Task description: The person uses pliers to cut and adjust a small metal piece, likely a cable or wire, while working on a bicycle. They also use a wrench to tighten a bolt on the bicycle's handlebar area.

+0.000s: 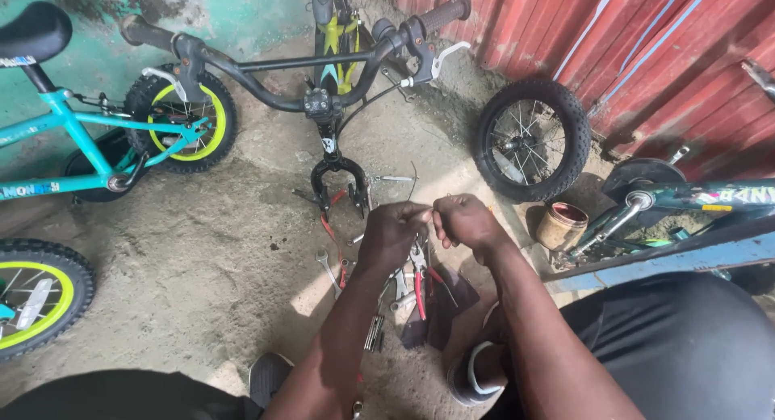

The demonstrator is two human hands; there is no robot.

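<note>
My left hand (pixel 395 230) and my right hand (pixel 466 220) are held close together over the floor, fingers pinched on a thin wire or cable (pixel 413 186) that curves upward; what else they pinch is too small to tell. Below them lie several hand tools (pixel 404 287), among them red-handled pliers (pixel 419 287) and a spanner (pixel 327 266). Just beyond stands a small black bicycle with its fork (pixel 339 178) resting on the ground without a front wheel, handlebars (pixel 299 65) spread wide.
A loose small wheel (pixel 531 139) leans against the red corrugated wall (pixel 662 40). A teal child's bicycle (pixel 97 137) stands at left. A rusty tin (pixel 563 224) and another bicycle frame (pixel 686 198) sit at right. The floor is rough concrete.
</note>
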